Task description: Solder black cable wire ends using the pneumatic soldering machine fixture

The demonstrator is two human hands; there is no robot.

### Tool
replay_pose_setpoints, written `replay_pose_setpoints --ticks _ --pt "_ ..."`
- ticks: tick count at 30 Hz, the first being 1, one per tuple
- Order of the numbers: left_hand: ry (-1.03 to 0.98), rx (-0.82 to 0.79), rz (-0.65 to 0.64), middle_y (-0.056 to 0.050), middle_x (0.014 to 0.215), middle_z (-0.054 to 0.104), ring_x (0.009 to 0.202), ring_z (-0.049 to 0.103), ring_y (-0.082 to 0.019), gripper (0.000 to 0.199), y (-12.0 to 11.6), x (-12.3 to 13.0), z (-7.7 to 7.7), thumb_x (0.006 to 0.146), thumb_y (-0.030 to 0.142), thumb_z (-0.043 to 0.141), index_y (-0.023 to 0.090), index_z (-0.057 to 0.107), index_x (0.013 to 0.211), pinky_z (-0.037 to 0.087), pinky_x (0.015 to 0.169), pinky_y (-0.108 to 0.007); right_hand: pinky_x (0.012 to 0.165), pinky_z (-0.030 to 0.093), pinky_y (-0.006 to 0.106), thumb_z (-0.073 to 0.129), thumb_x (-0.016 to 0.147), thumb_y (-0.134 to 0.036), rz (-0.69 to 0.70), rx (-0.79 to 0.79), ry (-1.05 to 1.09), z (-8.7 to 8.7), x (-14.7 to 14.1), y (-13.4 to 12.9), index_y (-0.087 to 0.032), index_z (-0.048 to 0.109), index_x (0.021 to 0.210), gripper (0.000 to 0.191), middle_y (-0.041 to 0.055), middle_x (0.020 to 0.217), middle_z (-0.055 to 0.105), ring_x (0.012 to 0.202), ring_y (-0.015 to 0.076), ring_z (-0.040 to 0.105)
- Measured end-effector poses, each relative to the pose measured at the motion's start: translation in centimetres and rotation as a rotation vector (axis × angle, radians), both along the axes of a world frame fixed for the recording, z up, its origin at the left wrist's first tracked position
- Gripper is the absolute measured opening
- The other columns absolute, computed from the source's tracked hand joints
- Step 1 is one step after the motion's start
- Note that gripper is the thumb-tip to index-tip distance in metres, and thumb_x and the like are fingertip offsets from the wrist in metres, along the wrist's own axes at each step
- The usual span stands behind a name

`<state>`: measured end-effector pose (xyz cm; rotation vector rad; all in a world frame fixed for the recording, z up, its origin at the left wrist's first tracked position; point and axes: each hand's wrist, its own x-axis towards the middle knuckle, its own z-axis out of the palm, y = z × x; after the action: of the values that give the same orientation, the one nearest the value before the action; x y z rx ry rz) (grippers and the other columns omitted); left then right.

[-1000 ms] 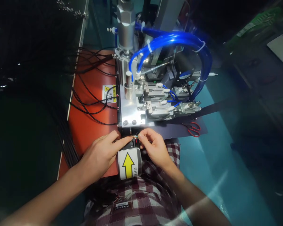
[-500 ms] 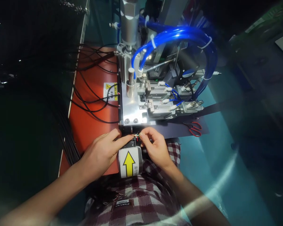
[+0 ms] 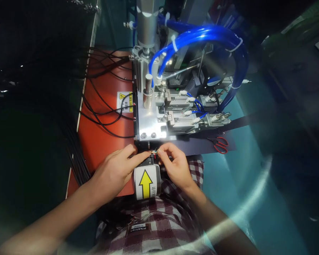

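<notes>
My left hand [image 3: 117, 168] lies over the edge of the orange tabletop. Its index finger stretches to a tiny metallic part at the black fixture [image 3: 149, 160], another finger is bent apart from it, and the thumb is hidden. Opposite, my right hand [image 3: 174, 163] has thumb and index finger pinched on fine coloured wires [image 3: 155, 152], one of them red. The wires are too small to make out clearly. Just below the fingertips is a white label [image 3: 146, 182] with a yellow arrow pointing at the machine.
A metal machine [image 3: 149, 122] with pneumatic cylinders and blue hoses [image 3: 202, 33] stands right in front of my hands. Black cables [image 3: 103, 124] cross the orange tabletop [image 3: 103, 106] on the left. Red-handled scissors [image 3: 220, 145] lie on the dark surface to the right.
Both hands keep almost the same place and grip. The view has shifted slightly, and the fine wires at the fingertips look a little different.
</notes>
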<state>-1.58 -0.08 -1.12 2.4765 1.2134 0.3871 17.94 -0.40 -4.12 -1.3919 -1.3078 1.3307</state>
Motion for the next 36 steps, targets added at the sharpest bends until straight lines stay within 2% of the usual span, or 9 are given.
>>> replay_pose_setpoints --ticks 18,30,36 --pt "0.01 0.007 0.003 -0.006 0.085 0.053 0.069 0.056 -0.018 0.041 -0.1 0.0 -0.1 0.09 0.012 0.035 0.021 0.056 0.124 0.047 0.06 -0.028 0.058 0.041 0.026 0.051 0.088 -0.026 -0.001 0.027 -0.015 -0.2 -0.1 -0.2 -0.02 0.053 0.075 0.014 -0.0012 0.069 0.052 0.06 0.0129 0.05" --pt "-0.036 -0.009 0.007 -0.005 0.086 0.053 0.07 0.056 -0.017 0.038 -0.1 0.0 0.0 0.091 0.012 0.036 0.02 0.056 0.122 0.047 0.062 -0.027 0.049 0.036 0.022 0.057 0.083 -0.03 -0.024 -0.205 0.119 0.7 -0.1 0.1 -0.017 0.054 0.072 0.017 -0.0035 0.058 0.05 0.051 0.0105 0.046" --pt "-0.033 -0.002 0.005 -0.005 0.084 0.054 0.068 0.056 -0.016 0.038 -0.1 0.0 0.0 0.091 0.013 0.036 0.02 0.057 0.121 0.048 0.06 -0.027 0.049 0.036 0.022 0.058 0.082 -0.03 -0.022 -0.229 0.134 0.9 -0.1 0.4 -0.016 0.055 0.071 0.018 -0.0032 0.057 0.052 0.051 0.0101 0.048"
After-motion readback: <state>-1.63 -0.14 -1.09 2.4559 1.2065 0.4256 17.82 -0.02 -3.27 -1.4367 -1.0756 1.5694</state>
